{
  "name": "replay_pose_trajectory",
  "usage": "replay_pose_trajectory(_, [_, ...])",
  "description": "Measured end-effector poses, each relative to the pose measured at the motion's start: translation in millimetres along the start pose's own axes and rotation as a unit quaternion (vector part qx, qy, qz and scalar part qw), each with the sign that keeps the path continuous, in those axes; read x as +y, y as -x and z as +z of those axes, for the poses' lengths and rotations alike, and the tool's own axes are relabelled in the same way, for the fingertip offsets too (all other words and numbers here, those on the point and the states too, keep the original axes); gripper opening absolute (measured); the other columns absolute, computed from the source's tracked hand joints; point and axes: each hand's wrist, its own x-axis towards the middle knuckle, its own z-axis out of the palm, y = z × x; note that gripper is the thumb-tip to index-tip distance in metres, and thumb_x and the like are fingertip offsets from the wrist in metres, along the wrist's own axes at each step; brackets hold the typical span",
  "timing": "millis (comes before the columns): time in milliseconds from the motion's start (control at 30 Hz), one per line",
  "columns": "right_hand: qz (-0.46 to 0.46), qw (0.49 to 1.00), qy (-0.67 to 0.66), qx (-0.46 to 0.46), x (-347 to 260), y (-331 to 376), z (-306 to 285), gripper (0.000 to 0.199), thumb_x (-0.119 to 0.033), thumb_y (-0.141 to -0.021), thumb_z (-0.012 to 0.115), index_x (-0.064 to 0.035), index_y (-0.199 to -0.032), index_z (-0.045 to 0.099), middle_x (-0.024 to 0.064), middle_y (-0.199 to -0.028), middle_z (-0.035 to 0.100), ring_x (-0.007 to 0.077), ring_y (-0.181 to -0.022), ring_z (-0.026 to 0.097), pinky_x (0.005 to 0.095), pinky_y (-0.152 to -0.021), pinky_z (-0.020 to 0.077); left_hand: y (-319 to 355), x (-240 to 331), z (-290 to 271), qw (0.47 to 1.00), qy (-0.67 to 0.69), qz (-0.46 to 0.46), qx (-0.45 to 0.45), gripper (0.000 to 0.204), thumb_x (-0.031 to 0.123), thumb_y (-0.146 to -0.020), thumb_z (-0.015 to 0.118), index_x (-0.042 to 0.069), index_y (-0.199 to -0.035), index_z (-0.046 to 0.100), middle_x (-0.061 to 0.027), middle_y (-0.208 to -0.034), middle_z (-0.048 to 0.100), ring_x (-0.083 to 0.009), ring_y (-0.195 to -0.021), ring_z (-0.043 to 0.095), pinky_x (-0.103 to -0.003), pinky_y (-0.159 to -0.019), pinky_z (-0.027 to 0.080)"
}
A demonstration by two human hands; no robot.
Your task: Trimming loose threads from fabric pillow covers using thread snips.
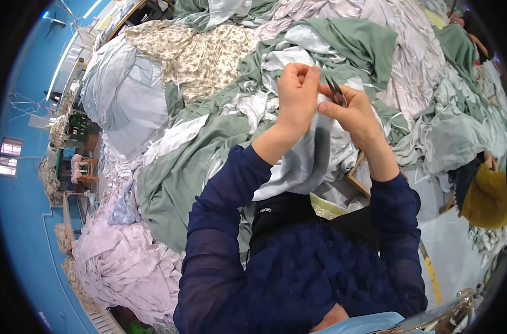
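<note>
Pinching a fold of pale grey-blue cloth (306, 158) between thumb and fingers, the left hand (297, 97) is holding the fabric's edge up in front of the chest, while the right hand (348, 111) is gripping a small pair of dark thread snips (337, 92) with the tips pointing at that same edge. In the head view the cloth is hanging down from both hands toward the dark blue sleeves (220, 222), with heaps of green sheets (181, 167), a floral fabric (200, 53) and lilac cloth (120, 261) lying all around. Judging from this, the trimming is going best if the left hand is keeping the edge taut and the blades are closing only on loose thread, clear of the fingertips and the weave.
</note>
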Motion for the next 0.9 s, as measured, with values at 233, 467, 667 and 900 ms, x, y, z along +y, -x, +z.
replay_pose_trajectory(233, [-0.030, 0.996, 0.057, 0.063, -16.8, 24.5, -37.1, 0.011, -0.011, -0.083, 0.074, -0.0051, -0.089, 0.067, -0.0036, -0.077, 0.065, 0.0027, -0.066, 0.056, 0.0191, -0.060, 0.0412, 21.9, -18.7, -47.1, 0.961, -0.051, -0.050, -0.267, 0.023, 0.017, -0.088, 0.067, 0.002, -0.100, 0.056, -0.0015, -0.077, 0.059, -0.0084, -0.061, 0.053, -0.026, -0.055, 0.043])
replay_pose_trajectory(467, [-0.013, 0.987, 0.008, 0.162, -9.6, 46.9, -115.2, 0.009, -0.010, -0.085, 0.073, -0.0071, -0.088, 0.065, -0.0039, -0.077, 0.064, 0.0041, -0.065, 0.058, 0.0198, -0.060, 0.0444, 34.5, -36.3, -154.4, 0.871, -0.391, -0.087, -0.286, 0.016, 0.011, -0.072, 0.065, 0.000, -0.085, 0.062, -0.0135, -0.061, 0.053, -0.0147, -0.058, 0.052, -0.032, -0.055, 0.041])
replay_pose_trajectory(667, [0.014, 0.981, -0.035, 0.188, 12.9, 44.7, -143.7, 0.011, -0.013, -0.084, 0.074, -0.0078, -0.089, 0.065, -0.0048, -0.076, 0.063, 0.0035, -0.063, 0.056, 0.0189, -0.057, 0.0416, 83.1, -50.7, -242.5, 0.839, -0.530, 0.004, -0.128, 0.016, 0.003, -0.069, 0.057, 0.001, -0.083, 0.063, -0.0205, -0.067, 0.057, -0.0323, -0.062, 0.059, -0.039, -0.060, 0.046])
replay_pose_trajectory(900, [0.037, 0.984, -0.002, 0.172, 55.3, 35.7, -170.2, 0.010, -0.012, -0.084, 0.074, -0.0087, -0.087, 0.065, -0.0053, -0.077, 0.063, 0.0043, -0.065, 0.057, 0.0199, -0.060, 0.0427, 142.7, -20.4, -274.7, 0.816, -0.543, 0.167, 0.107, 0.014, -0.009, -0.069, 0.056, -0.001, -0.079, 0.061, -0.0134, -0.080, 0.063, -0.0264, -0.071, 0.061, -0.033, -0.063, 0.047])
